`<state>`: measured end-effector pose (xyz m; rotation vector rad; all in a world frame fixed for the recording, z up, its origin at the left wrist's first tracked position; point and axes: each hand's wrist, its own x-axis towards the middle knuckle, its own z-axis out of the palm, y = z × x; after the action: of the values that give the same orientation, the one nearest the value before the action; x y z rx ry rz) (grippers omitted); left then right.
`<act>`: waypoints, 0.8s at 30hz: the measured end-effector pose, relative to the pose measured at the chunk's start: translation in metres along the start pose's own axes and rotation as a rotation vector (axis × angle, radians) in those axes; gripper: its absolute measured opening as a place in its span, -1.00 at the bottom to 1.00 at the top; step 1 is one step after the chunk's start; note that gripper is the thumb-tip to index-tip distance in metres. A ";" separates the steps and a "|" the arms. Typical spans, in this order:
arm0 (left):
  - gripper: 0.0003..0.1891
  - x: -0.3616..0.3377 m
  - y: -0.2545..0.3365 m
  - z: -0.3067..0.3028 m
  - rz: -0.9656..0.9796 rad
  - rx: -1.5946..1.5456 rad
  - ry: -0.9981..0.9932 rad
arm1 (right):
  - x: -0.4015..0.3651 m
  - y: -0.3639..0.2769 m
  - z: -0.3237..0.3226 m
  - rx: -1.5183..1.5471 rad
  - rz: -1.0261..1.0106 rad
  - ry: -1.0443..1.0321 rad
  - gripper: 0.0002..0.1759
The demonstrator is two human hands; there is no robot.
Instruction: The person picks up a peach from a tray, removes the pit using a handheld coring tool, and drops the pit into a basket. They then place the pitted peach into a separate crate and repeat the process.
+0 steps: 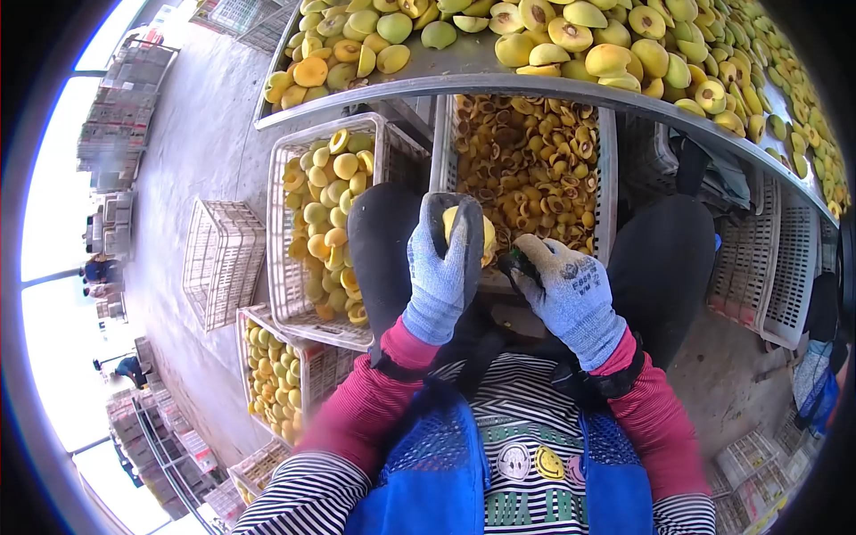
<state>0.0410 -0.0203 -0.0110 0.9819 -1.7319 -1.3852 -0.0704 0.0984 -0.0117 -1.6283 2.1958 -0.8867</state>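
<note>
My left hand (443,267), in a grey-blue glove with dark fingertips, is wrapped round a yellow fruit piece (488,239) over the near part of a crate (606,187) of brown-yellow fruit scraps. Just to the right, my right hand (571,290), in a similar glove with soiled fingers, is closed round a small dark object with a bit of green (514,261); its shape is mostly hidden. The two hands are close together but apart. Above them, halved yellow and green fruit (571,31) lies on a metal table (437,61).
Left of my knees stands a crate (278,232) of fruit halves, with another filled crate (303,383) below it. An empty crate (225,263) is farther left. Stacked crates (758,259) stand right. People (130,369) are at the far left.
</note>
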 end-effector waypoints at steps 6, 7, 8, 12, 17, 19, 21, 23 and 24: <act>-0.89 -0.004 -0.004 -0.009 0.008 0.084 0.054 | 0.007 -0.008 0.006 -0.148 -0.007 -0.063 -0.72; -0.86 -0.004 -0.002 -0.011 0.077 0.176 0.027 | 0.010 -0.010 0.005 -0.151 0.007 -0.079 -0.71; -0.92 -0.001 -0.007 -0.009 0.179 0.139 0.102 | 0.012 -0.010 0.007 -0.150 0.003 -0.078 -0.71; -0.92 0.000 -0.004 -0.010 0.170 0.110 0.187 | 0.020 -0.011 0.012 -0.188 0.021 -0.128 -0.70; -0.90 -0.002 -0.005 -0.015 0.217 0.149 0.168 | 0.021 -0.009 0.015 -0.214 0.005 -0.171 -0.67; -0.89 -0.004 -0.004 -0.014 0.214 0.190 0.137 | 0.024 -0.003 0.020 -0.298 0.169 -0.247 -0.68; -0.86 -0.002 0.008 -0.013 0.611 0.201 0.271 | 0.008 0.051 0.041 -0.330 0.228 -0.261 -0.65; -0.82 0.009 0.005 -0.026 0.401 0.111 0.172 | 0.013 0.034 0.030 -0.318 0.276 -0.294 -0.65; -0.79 0.001 0.006 -0.034 0.062 -0.087 0.138 | 0.007 0.022 0.028 -0.307 0.279 -0.314 -0.65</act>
<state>0.0697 -0.0362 0.0012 0.9454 -1.5740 -1.3106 -0.0748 0.0876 -0.0459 -1.4117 2.3290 -0.2089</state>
